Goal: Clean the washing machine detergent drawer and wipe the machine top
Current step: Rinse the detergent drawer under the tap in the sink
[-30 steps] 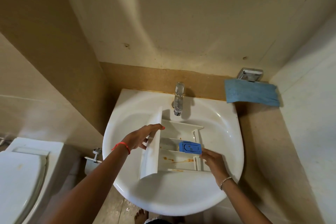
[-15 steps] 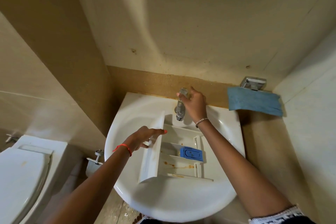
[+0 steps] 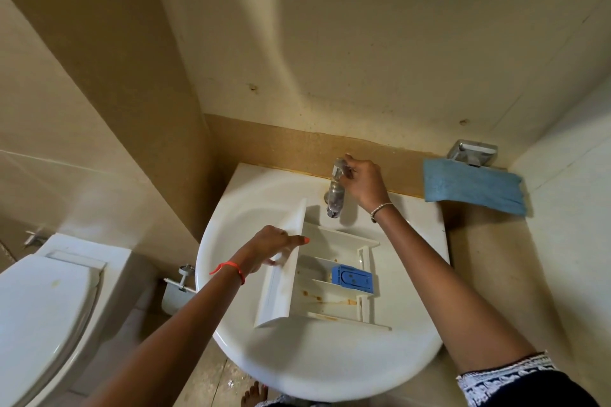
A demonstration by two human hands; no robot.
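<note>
The white detergent drawer (image 3: 334,304) lies in the bowl of the sink (image 3: 330,370), tilted, its front panel towards the sink's left side and its open compartments facing up, with brown stains and a blue insert (image 3: 352,278) inside. The left hand (image 3: 267,248) grasps the front panel at the sink's left, thumb over the panel's edge. The right hand (image 3: 363,185) is at the back of the sink, fingers curled round the top of the tap (image 3: 335,200), whose spout hangs just above the drawer's far end. A blue cloth (image 3: 472,190) lies beyond the sink's right back corner.
</note>
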